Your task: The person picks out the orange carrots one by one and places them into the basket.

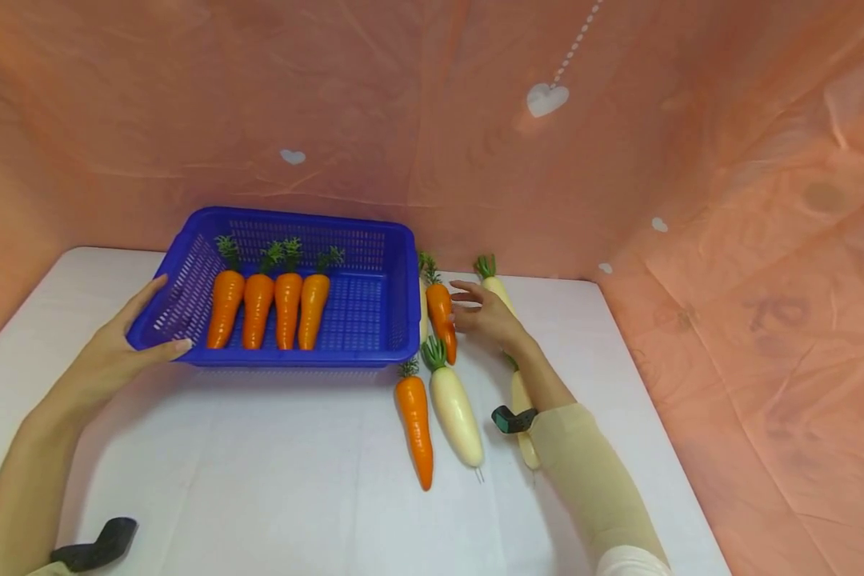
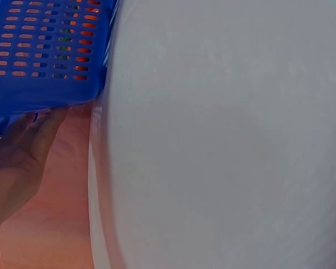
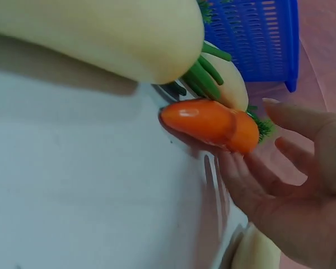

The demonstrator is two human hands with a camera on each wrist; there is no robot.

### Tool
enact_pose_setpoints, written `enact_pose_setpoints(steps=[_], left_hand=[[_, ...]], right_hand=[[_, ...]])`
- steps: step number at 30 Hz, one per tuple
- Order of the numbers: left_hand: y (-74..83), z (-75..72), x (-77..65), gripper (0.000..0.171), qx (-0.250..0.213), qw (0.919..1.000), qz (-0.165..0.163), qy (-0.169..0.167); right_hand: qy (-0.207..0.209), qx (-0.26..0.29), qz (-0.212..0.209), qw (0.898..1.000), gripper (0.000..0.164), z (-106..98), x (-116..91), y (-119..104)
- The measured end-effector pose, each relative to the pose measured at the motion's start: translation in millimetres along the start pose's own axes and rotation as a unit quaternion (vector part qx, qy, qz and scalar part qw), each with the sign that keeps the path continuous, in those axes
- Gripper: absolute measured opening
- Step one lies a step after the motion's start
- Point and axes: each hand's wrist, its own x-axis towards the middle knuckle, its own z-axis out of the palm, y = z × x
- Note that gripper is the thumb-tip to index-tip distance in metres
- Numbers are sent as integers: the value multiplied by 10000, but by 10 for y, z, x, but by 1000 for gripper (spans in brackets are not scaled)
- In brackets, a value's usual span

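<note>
My left hand holds the left end of a blue plastic basket, thumb at the front corner and fingers along the side. Inside the basket, several orange carrots with green tops lie side by side. Just right of the basket lies another carrot. My right hand reaches over the table beside it; in the right wrist view the fingertips are right at this carrot's side, with the thumb apart from it. A white radish lies in front of that carrot.
Another carrot lies near the basket's front right corner. One white radish is partly hidden under the right forearm, another radish lies behind the right hand. An orange cloth with hearts hangs behind the white table.
</note>
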Motion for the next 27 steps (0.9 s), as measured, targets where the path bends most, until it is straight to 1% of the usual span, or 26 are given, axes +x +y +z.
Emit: enact_pose_setpoints(steps=[4,7,9,12,15,16,18,19,21,23,25,27], left_hand=[[-2,6,4,92,-48,10000,14,-30],[-6,13,8,91,-76,10000,-1,-59],[-9,15,8,91,-88,9999,-1,-57],[-14,11,2,90,-91,10000,-3,-30],[-20,3,-3,91,-79,10000,13,7],[-21,1,-3,91,-66,10000,16,18],[-24,-2,-1,90,-56,10000,35,41],[-26,-3,0,90,-63,10000,37,42],[-30,-5,1,89,-64,10000,44,52],[-37,-5,1,88,-104,9999,42,48],[-44,-5,3,88,-134,9999,36,41],[-50,-2,7,87,-168,9999,21,32]], right_hand=[[-174,-312,157,9992,76,45,33,7],[-175,-761,200,9967,80,86,66,-21],[-147,-1128,195,9933,83,115,96,-51],[-84,-1829,190,9829,88,155,160,-102],[-115,-2576,147,9661,90,180,231,-147],[-128,-2748,137,9613,90,183,255,-153],[-147,-2914,135,9564,90,183,288,-161],[-150,-2888,161,9571,90,179,299,-158],[-137,-2613,233,9649,89,168,310,-145],[-128,-2086,337,9773,89,155,303,-123],[-82,-1561,426,9868,88,133,290,-94],[-6,-1084,488,9929,88,110,272,-71]])
